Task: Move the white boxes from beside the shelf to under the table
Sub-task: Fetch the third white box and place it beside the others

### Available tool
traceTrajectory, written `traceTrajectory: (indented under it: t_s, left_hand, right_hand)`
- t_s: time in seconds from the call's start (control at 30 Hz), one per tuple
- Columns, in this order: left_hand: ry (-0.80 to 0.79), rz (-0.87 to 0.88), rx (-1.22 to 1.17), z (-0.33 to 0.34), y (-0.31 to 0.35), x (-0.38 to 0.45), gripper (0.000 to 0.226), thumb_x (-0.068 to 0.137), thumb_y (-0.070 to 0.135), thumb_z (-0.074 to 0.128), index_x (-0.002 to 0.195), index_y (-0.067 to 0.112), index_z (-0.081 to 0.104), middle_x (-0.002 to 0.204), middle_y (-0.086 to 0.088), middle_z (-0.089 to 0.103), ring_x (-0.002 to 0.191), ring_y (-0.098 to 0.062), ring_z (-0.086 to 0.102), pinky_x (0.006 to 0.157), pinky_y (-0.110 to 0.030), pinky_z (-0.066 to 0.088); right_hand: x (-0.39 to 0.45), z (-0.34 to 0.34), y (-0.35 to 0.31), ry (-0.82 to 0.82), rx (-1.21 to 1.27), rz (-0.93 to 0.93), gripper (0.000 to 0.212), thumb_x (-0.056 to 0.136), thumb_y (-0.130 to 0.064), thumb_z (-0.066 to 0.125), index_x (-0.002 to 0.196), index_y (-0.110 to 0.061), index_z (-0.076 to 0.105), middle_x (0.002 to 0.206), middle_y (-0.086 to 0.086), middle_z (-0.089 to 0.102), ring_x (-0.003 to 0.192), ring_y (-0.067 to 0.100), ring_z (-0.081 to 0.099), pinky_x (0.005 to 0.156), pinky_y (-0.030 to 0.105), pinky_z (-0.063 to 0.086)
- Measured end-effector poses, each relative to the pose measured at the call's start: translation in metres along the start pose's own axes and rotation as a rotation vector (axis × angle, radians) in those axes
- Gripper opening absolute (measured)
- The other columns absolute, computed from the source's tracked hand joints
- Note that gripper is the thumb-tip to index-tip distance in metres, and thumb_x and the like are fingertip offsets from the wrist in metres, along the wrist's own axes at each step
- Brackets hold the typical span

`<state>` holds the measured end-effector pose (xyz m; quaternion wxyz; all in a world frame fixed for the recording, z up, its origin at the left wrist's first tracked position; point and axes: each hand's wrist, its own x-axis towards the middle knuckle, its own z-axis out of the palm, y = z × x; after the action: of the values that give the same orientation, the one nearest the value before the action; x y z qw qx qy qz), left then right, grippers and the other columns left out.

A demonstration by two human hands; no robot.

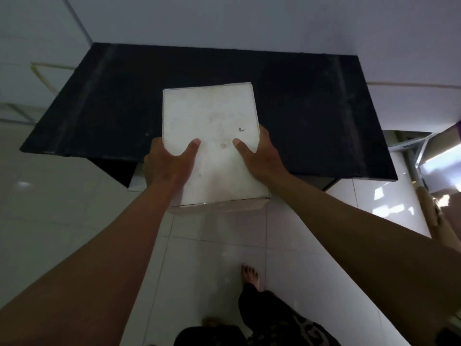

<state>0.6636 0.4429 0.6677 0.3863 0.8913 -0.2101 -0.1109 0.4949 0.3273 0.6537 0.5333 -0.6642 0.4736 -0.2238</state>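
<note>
I hold one white box (212, 126) in both hands, in front of and above the near edge of a black table (311, 108). The box's top is scuffed with a small dark mark. My left hand (167, 163) grips its left side with the thumb on top. My right hand (262, 156) grips its right side the same way. The box's near lower edge hangs over the white tiled floor. Another white box edge (137, 179) shows under the table at the left.
White glossy floor tiles (219, 245) spread below me, with my bare foot (250, 274) and dark patterned trousers near the bottom. A metal shelf frame (419, 151) stands at the right, next to the table. White walls lie behind the table.
</note>
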Motion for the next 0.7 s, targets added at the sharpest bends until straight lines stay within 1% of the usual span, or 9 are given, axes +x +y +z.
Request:
traceTrajectory:
  t_s: [0.13,0.23,0.3,0.33,0.43,0.47,0.57,0.63,0.7]
  left_hand:
    - [-0.022,0.030,0.000,-0.025,-0.026,0.015,0.077,0.063,0.078,0.063,0.115,0.022,0.056,0.091,0.012,0.054,0.081,-0.015,0.053,0.062,-0.023,0.037]
    - [-0.064,0.068,0.010,-0.042,-0.050,0.022,0.077,0.061,0.079,0.063,0.112,0.022,0.057,0.092,0.011,0.059,0.082,-0.015,0.057,0.066,-0.026,0.041]
    - [-0.116,0.101,0.015,-0.056,-0.064,0.027,0.078,0.060,0.080,0.063,0.111,0.021,0.057,0.095,0.009,0.061,0.084,-0.016,0.057,0.069,-0.028,0.042]
    - [-0.135,0.108,0.025,-0.063,-0.071,0.030,0.078,0.060,0.079,0.064,0.111,0.021,0.057,0.095,0.009,0.060,0.084,-0.017,0.056,0.071,-0.029,0.042]
    - [-0.179,0.125,0.059,-0.083,-0.098,0.033,0.078,0.060,0.079,0.066,0.110,0.019,0.056,0.093,0.007,0.056,0.084,-0.016,0.049,0.073,-0.029,0.038]
    - [-0.208,0.138,0.073,-0.090,-0.107,0.030,0.078,0.061,0.079,0.066,0.110,0.019,0.056,0.094,0.007,0.057,0.084,-0.016,0.049,0.074,-0.029,0.038]
    - [-0.244,0.137,0.086,-0.101,-0.131,0.024,0.081,0.060,0.080,0.065,0.112,0.018,0.057,0.101,0.003,0.064,0.089,-0.018,0.055,0.075,-0.030,0.040]
    - [-0.254,0.127,0.094,-0.105,-0.148,0.017,0.084,0.059,0.081,0.064,0.113,0.017,0.057,0.106,-0.001,0.068,0.097,-0.025,0.062,0.076,-0.031,0.043]
    - [-0.250,0.095,0.104,-0.108,-0.166,0.010,0.086,0.058,0.083,0.064,0.115,0.018,0.056,0.109,-0.005,0.068,0.104,-0.030,0.062,0.079,-0.033,0.043]
  right_hand:
    - [-0.012,0.038,-0.007,0.031,-0.026,0.006,0.069,0.091,-0.050,0.061,0.149,-0.032,0.027,0.105,-0.028,0.051,0.091,-0.006,0.053,0.072,0.012,0.041]
    - [-0.030,0.065,-0.005,0.069,0.005,0.032,0.071,0.091,-0.050,0.062,0.149,-0.030,0.027,0.117,-0.018,0.054,0.104,0.007,0.056,0.088,0.025,0.046]
    - [-0.045,0.083,-0.003,0.117,0.011,0.041,0.072,0.091,-0.050,0.061,0.150,-0.029,0.026,0.122,-0.015,0.054,0.109,0.011,0.055,0.093,0.029,0.046]
    - [-0.053,0.093,-0.002,0.129,0.020,0.053,0.072,0.091,-0.051,0.061,0.150,-0.029,0.026,0.122,-0.015,0.054,0.109,0.011,0.055,0.092,0.028,0.047]
    - [-0.079,0.120,0.000,0.160,-0.004,0.075,0.071,0.090,-0.053,0.061,0.149,-0.031,0.028,0.120,-0.016,0.054,0.104,0.007,0.054,0.077,0.016,0.041]
    - [-0.091,0.130,0.003,0.183,-0.003,0.092,0.071,0.090,-0.053,0.061,0.149,-0.031,0.028,0.122,-0.015,0.054,0.104,0.007,0.053,0.077,0.015,0.040]
    - [-0.112,0.148,0.011,0.190,-0.001,0.123,0.072,0.088,-0.055,0.061,0.149,-0.033,0.028,0.129,-0.013,0.055,0.109,0.011,0.055,0.089,0.027,0.045]
    - [-0.123,0.157,0.016,0.175,-0.023,0.142,0.073,0.088,-0.057,0.061,0.148,-0.034,0.027,0.127,-0.013,0.055,0.107,0.013,0.056,0.087,0.030,0.047]
    - [-0.132,0.168,0.025,0.154,-0.043,0.158,0.072,0.088,-0.058,0.060,0.148,-0.035,0.026,0.123,-0.012,0.055,0.104,0.013,0.057,0.081,0.027,0.045]
